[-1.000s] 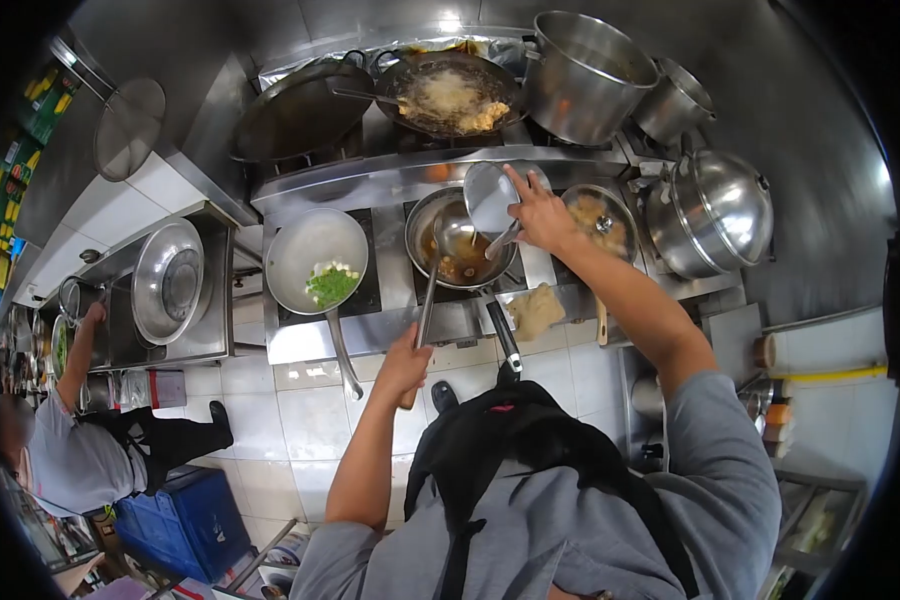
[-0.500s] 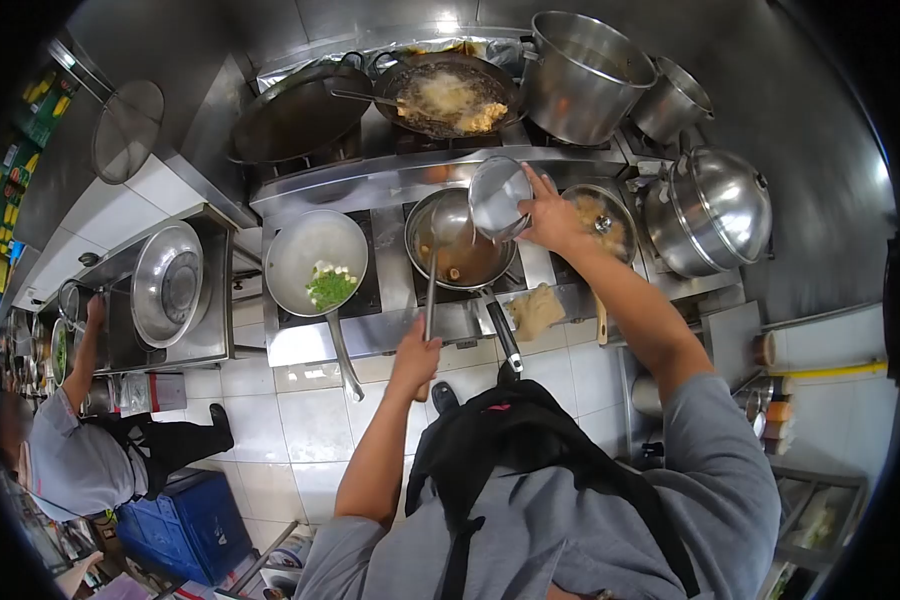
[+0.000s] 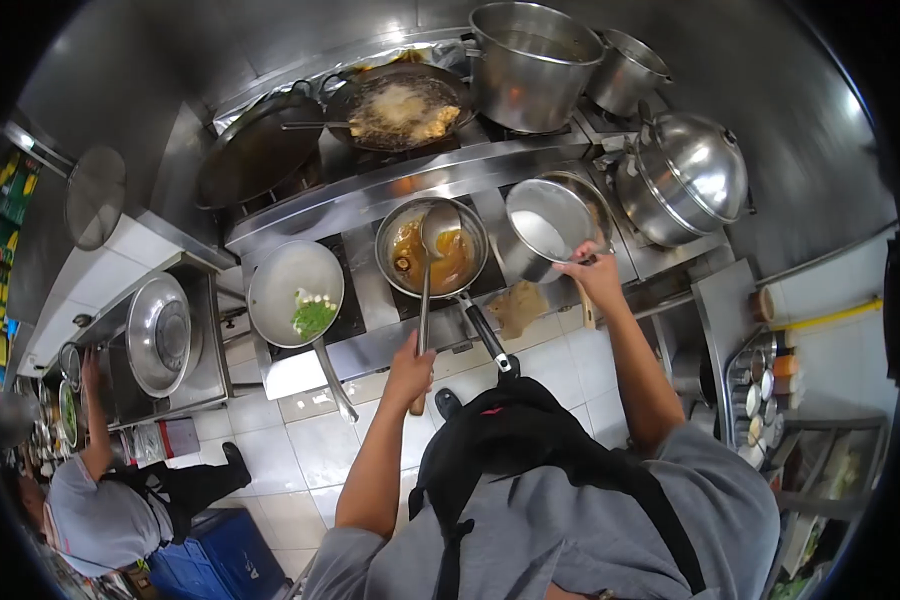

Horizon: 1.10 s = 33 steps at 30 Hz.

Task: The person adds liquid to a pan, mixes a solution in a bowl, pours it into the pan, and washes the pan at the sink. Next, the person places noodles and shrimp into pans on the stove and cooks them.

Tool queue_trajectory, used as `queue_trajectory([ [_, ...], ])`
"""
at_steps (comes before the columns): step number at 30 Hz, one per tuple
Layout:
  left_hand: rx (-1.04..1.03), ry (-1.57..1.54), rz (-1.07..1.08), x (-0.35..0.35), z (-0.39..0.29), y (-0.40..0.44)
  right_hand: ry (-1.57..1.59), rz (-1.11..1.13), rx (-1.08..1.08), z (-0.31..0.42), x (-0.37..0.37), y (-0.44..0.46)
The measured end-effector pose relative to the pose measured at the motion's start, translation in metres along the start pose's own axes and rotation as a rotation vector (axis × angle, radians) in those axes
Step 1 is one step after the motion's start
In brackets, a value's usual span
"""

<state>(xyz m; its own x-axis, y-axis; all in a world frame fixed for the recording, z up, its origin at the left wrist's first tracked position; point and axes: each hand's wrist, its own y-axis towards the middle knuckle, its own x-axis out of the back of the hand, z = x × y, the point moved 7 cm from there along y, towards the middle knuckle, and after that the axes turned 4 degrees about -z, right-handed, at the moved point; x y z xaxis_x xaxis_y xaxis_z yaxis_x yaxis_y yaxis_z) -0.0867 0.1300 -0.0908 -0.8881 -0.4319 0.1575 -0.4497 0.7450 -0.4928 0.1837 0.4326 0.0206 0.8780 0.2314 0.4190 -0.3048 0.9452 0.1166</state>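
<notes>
My left hand (image 3: 409, 372) is wrapped round the handle of a ladle (image 3: 440, 230), whose bowl rests in the brown liquid of a saucepan (image 3: 432, 290). Pieces of food lie in that liquid. My right hand (image 3: 592, 272) grips the rim of a metal container (image 3: 537, 217) with some white contents, right of the saucepan. The container partly hides a pan behind it. To the left, a pale frying pan (image 3: 272, 290) holds chopped green (image 3: 313, 319) and white pieces.
Food bubbles in a wok (image 3: 346, 100) at the back, beside a dark wok (image 3: 260, 155). Tall pots (image 3: 530, 85) and a domed steamer (image 3: 685, 175) stand right. A cloth (image 3: 517, 309) lies at the stove's front edge. Another person (image 3: 100, 515) works at the left counter.
My right hand has moved the container right, from above the saucepan, and levelled it. The ladle has shifted within the saucepan. The whole view has turned slightly.
</notes>
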Motion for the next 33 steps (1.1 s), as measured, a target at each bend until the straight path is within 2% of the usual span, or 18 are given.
queue_trajectory([
  [2,0.034,-0.037,0.091,0.001,-0.012,-0.021,0.045,-0.059,-0.008,-0.005,0.039,-0.02],
  [4,0.108,0.092,0.074,0.027,-0.018,-0.048,-0.293,-0.149,0.182,-0.007,0.087,-0.04],
  [6,0.124,0.144,-0.028,0.046,0.001,-0.04,-0.184,-0.348,0.0,-0.042,0.141,-0.055],
  [7,0.07,0.123,-0.043,0.041,-0.006,-0.032,-0.022,-0.389,-0.032,-0.053,0.161,-0.062],
  [8,0.07,0.135,-0.031,0.031,-0.006,-0.021,-0.162,-0.47,-0.067,-0.063,0.185,-0.068],
  [12,0.003,-0.03,0.014,-0.026,-0.021,-0.005,-0.366,-0.697,-0.205,-0.105,0.269,-0.086],
  [14,0.127,-0.092,0.066,-0.028,-0.015,-0.024,-0.449,-0.807,-0.222,-0.138,0.31,-0.081],
  [17,0.149,0.083,-0.018,-0.001,-0.016,-0.056,-0.652,-1.026,-0.13,-0.203,0.378,-0.083],
  [18,0.127,0.185,-0.07,0.007,-0.016,-0.058,-0.651,-1.024,-0.144,-0.218,0.396,-0.08],
  [19,0.081,0.211,-0.121,0.009,-0.018,-0.051,-0.66,-1.029,-0.26,-0.236,0.412,-0.078],
  [21,0.09,0.117,-0.163,-0.019,-0.035,-0.032,-0.591,-0.974,-0.45,-0.288,0.446,-0.071],
  [22,0.113,0.048,-0.17,-0.035,-0.04,-0.021,-0.583,-0.955,-0.46,-0.311,0.457,-0.07],
  [26,0.218,-0.082,-0.09,-0.086,-0.049,-0.024,-0.74,-1.156,-0.441,-0.402,0.511,-0.068],
  [28,0.256,-0.06,-0.115,-0.077,-0.049,-0.049,-0.691,-1.02,-0.614,-0.389,0.519,-0.06],
  [30,0.221,0.114,-0.19,-0.056,-0.043,-0.063,-0.724,-1.102,-0.581,-0.422,0.542,-0.06],
  [31,0.172,0.208,-0.218,-0.049,-0.042,-0.062,-0.658,-1.058,-0.583,-0.445,0.558,-0.055],
  [33,0.094,0.207,-0.264,-0.06,-0.049,-0.043,-0.587,-0.994,-0.579,-0.456,0.554,-0.048],
])
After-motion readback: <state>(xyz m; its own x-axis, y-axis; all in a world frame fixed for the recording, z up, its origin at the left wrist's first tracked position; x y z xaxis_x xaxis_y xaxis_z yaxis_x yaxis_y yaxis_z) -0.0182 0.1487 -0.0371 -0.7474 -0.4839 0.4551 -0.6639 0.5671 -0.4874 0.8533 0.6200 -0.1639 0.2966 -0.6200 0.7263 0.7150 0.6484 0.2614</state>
